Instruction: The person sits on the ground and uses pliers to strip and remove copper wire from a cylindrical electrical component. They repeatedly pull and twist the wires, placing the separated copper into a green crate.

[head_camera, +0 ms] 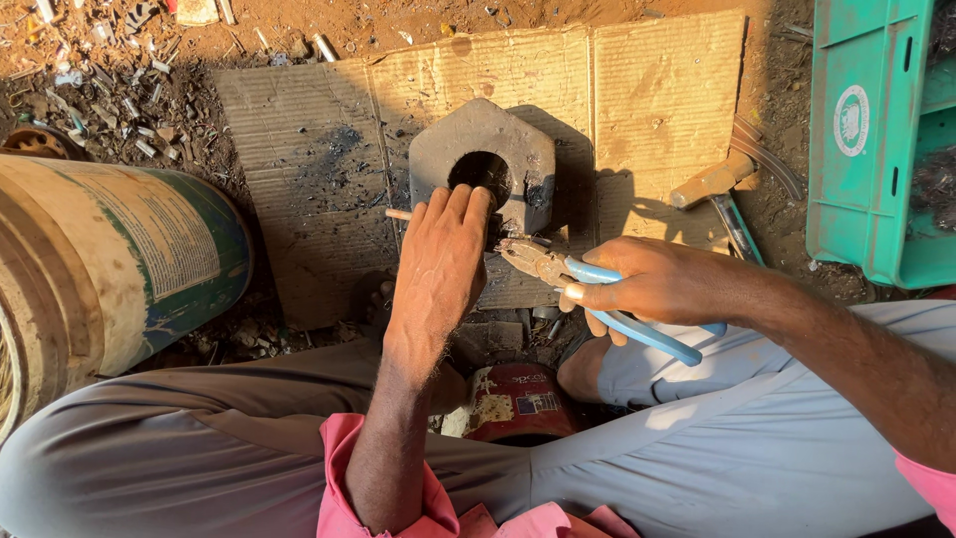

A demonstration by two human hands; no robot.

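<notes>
I take this for an open-air scrap or metal-working yard. I see bare reddish dirt [418, 15] strewn with small metal scraps [110, 90], a flattened brown cardboard sheet [657, 90] laid as a work mat, a heavy dark metal block with a round hole [528, 149], a wooden-handled hammer [712, 181], a dented green-and-cream drum [110, 259] and a green plastic crate [861, 139].

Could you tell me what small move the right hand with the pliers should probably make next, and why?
Probably ease the pliers slightly left to grip the piece under the left hand. The right hand holds their blue handles, and the nose already points at the left fingertips, pinned against the heavy holed block; what exactly they pinch is hidden.
</notes>
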